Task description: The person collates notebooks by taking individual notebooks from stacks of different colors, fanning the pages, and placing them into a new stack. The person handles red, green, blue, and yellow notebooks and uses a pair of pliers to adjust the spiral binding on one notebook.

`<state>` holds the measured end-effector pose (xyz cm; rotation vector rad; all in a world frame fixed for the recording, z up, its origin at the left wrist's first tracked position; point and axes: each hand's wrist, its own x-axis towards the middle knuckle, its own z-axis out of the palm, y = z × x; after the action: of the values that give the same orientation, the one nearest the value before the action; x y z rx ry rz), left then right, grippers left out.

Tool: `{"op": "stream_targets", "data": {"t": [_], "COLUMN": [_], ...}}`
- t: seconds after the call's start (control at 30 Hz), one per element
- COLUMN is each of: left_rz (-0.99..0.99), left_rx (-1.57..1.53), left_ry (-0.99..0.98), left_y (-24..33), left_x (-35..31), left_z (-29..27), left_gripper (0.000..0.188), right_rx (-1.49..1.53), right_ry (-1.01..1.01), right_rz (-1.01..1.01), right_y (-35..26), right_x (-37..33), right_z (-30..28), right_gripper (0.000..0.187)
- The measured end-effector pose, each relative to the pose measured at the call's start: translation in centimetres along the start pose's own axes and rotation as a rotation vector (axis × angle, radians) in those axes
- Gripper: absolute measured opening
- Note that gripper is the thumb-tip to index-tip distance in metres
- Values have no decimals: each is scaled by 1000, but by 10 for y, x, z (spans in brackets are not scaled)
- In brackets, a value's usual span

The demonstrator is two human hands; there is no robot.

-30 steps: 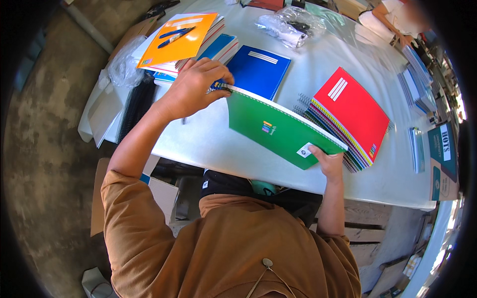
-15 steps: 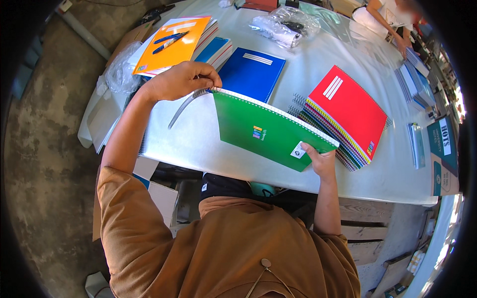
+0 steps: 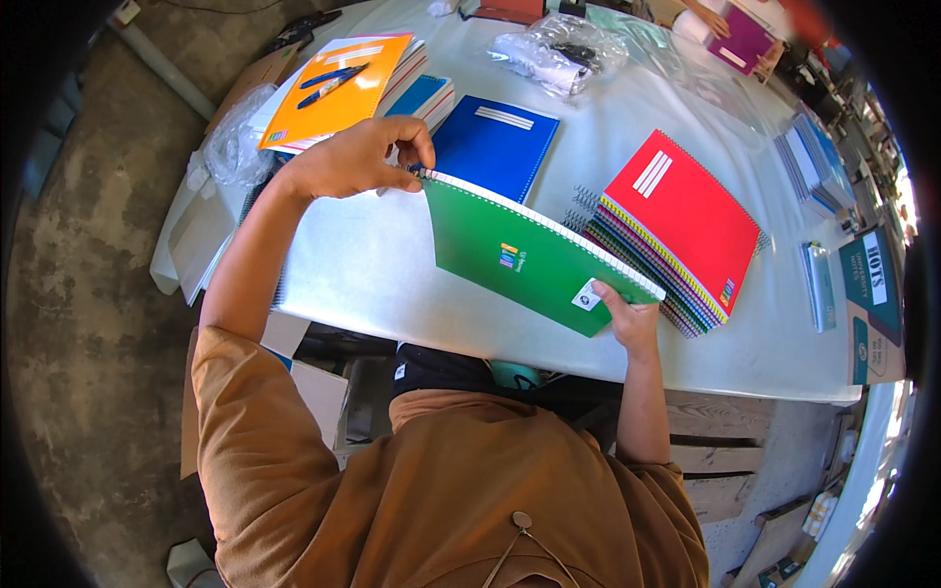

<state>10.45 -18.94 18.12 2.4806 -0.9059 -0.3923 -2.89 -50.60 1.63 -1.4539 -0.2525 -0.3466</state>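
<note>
A green notebook is held tilted over the near side of the table, its punched white spine edge facing up. My right hand grips its right end, thumb on the front cover beside a small white label. At the left end of the spine, my left hand has thumb and fingertips bent around the end of a spiral coil. Most of that coil is hidden by the hand. Behind the green notebook lies a blue notebook. To the right, a red notebook tops a stack of spiral-bound notebooks.
Blue pens rest on an orange notebook atop a stack at the far left. Clear plastic wrap lies at the back. Notebooks and a box stand at the right. Another person holds a purple notebook.
The grey coil that hung left of the notebook's corner no longer dangles in sight. My left fingers have shifted slightly at the corner. The other person now holds up a purple notebook.
</note>
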Motion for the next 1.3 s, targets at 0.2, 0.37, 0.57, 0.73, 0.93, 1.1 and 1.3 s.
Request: {"op": "stream_targets", "data": {"t": [0.2,0.37,0.57,0.73,0.93,1.1,1.3], "left_rz": [130,389,134,304,250,406,658], "left_rx": [236,570,540,774,621,894,810], "left_ry": [100,485,257,355,557,1081,991], "left_y": [13,16,29,7,-47,-49,-41], "left_x": [1,-4,-5,-9,-19,-11,-22], "left_z": [5,27,23,38,160,110,147], "left_gripper": [25,23,28,49,108,104,105], "right_rx": [-284,-265,-193,-240,-173,-301,-293], "right_ry": [-73,-166,-145,-146,-97,-183,-88], "right_rz": [-112,-226,-276,-250,-205,-371,-551], "right_y": [-14,-4,-2,0,2,-8,4], "right_x": [3,3,-1,-5,-19,-15,-18], "right_z": [3,1,4,5,13,23,16], "right_gripper": [23,29,29,30,26,29,31]}}
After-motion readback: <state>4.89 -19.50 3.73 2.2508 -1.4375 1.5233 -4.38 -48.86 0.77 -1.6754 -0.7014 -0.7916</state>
